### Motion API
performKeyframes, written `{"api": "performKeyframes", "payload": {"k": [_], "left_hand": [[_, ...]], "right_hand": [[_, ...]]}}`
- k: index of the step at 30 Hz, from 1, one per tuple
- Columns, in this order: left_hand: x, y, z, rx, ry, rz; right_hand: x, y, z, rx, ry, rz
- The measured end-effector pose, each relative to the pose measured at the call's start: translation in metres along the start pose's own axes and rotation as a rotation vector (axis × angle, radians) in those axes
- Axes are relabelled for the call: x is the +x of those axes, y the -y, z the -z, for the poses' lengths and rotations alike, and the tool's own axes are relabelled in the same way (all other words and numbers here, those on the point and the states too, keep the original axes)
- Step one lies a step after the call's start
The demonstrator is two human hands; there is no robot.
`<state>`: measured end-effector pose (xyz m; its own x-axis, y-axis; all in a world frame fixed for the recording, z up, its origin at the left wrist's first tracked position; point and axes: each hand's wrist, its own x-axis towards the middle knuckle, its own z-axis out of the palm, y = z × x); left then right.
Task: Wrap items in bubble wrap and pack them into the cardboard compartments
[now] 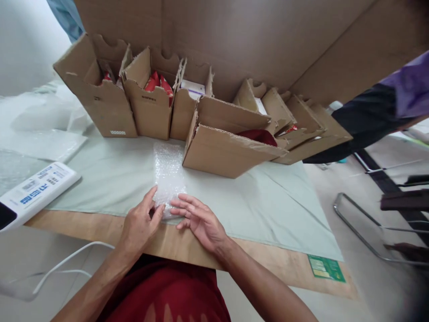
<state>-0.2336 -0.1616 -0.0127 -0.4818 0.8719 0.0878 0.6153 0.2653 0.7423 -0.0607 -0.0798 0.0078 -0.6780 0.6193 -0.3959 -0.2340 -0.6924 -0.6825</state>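
From the head view, a bubble wrap sheet (169, 172) lies flat on the pale green cloth (110, 179) over the bench (268, 259), its far end just beside an open cardboard box (221, 154). The left hand (140, 223) has thumb and forefinger narrowed at the sheet's near edge; whether they actually pinch it I cannot tell. The right hand (197, 219) rests open, its fingers flat on that same edge. This looks like laying out and smoothing the wrap; lifting so thin a film would call for a light, sure pinch
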Motion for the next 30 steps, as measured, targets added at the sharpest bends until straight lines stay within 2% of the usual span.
{"api": "performKeyframes", "payload": {"k": [3, 5, 7, 11, 13, 15, 17, 19, 21, 23, 26, 28, 30], "left_hand": [[0.000, 0.003, -0.001, 0.136, -0.056, -0.023], [-0.001, 0.002, -0.001, 0.224, -0.065, -0.018], [-0.001, 0.001, -0.001, 0.301, -0.037, -0.007], [0.002, 0.000, -0.003, 0.423, -0.005, -0.039], [0.003, 0.001, -0.004, 0.448, -0.007, -0.072], [0.004, 0.003, -0.002, 0.436, -0.036, -0.111], [0.002, 0.004, 0.003, 0.391, -0.114, -0.198], [-0.002, 0.004, 0.011, 0.326, -0.162, -0.362], [-0.009, 0.005, 0.020, 0.262, -0.119, -0.537], [-0.016, 0.006, 0.025, 0.197, -0.041, -0.626], [-0.022, 0.008, 0.024, 0.072, -0.029, -0.547], [-0.022, 0.006, 0.020, 0.005, -0.048, -0.406], [-0.018, 0.004, 0.017, -0.029, -0.056, -0.246]], "right_hand": [[-0.002, -0.002, 0.002, -0.056, 0.025, 0.025], [-0.005, -0.002, 0.003, -0.199, 0.055, 0.083], [-0.011, 0.002, 0.004, -0.502, 0.073, 0.225], [-0.017, 0.014, 0.011, -1.336, 0.158, 0.653], [-0.012, 0.017, 0.016, -1.645, 0.232, 0.738], [-0.003, 0.016, 0.021, -1.822, 0.264, 0.760], [0.004, 0.013, 0.025, -1.872, 0.257, 0.808], [0.007, 0.012, 0.027, -1.831, 0.243, 0.858], [0.006, 0.014, 0.026, -1.750, 0.236, 0.861], [0.003, 0.017, 0.022, -1.649, 0.237, 0.793], [0.000, 0.023, 0.016, -1.489, 0.193, 0.598], [0.002, 0.024, 0.014, -1.376, 0.127, 0.472], [0.004, 0.024, 0.015, -1.285, 0.050, 0.437]]}}
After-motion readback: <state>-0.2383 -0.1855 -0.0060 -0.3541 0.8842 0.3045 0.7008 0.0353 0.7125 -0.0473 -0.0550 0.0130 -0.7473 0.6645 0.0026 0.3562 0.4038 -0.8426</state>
